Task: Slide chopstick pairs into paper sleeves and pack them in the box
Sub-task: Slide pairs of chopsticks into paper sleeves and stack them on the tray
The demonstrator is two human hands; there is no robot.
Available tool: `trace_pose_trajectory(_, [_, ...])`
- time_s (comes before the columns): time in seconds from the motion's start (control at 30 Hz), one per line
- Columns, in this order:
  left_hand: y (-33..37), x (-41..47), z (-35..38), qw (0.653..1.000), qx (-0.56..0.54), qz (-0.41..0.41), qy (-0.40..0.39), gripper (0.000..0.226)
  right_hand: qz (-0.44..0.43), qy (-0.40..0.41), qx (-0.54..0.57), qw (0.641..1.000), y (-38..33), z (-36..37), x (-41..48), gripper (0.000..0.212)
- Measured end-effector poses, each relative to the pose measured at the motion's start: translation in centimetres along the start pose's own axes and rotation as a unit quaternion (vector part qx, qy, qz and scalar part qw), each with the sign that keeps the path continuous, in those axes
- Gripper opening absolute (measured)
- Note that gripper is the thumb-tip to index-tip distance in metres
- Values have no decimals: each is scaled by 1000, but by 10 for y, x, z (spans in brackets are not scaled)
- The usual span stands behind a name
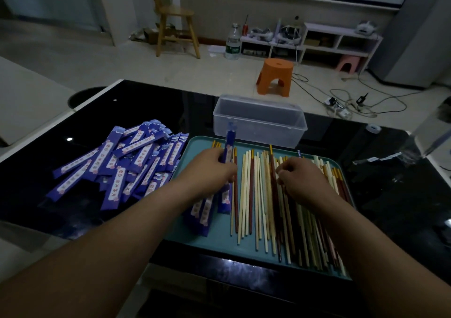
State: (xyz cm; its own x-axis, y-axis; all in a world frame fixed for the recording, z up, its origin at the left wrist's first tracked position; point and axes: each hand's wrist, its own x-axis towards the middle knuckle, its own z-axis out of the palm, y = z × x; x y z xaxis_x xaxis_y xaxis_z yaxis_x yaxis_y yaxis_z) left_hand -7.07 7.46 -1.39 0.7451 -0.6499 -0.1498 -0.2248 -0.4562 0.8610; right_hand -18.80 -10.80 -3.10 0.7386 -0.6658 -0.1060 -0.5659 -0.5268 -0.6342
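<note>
My left hand point(216, 165) reaches over the tray point(210, 242), fingers holding a blue sleeve point(229, 144). My right hand point(301, 175) rests knuckles-up, fingers curled into the loose chopsticks point(253, 195); the box point(260, 120) stands just beyond the tray.

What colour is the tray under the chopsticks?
Teal, seen in the head view: the tray.

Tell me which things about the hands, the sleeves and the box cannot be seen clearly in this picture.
- Head view: the right hand covers its own fingertips, so whether it grips any chopsticks is unclear.
- The left hand hides the middle of the purple sleeve it holds; whether chopsticks are inside cannot be told.
- The print on the sleeve pile is too small and dim to read.
- The clear box looks empty, but dim light leaves this uncertain.
</note>
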Motion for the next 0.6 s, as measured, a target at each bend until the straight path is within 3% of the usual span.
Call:
trace_pose_trajectory(0.3, [-11,11,8,996,-34,-78,-21,17,-21,-25,-253,967,-12,20,-8,16])
trace_pose_trajectory(0.43, [-14,12,13,995,-52,-79,-28,20,-8,-33,-281,959,-22,24,-10,25])
trace_pose_trajectory(0.6, [-8,8,14,997,-42,-66,-28,46,7,-55,-265,963,-26,29,-8,28])
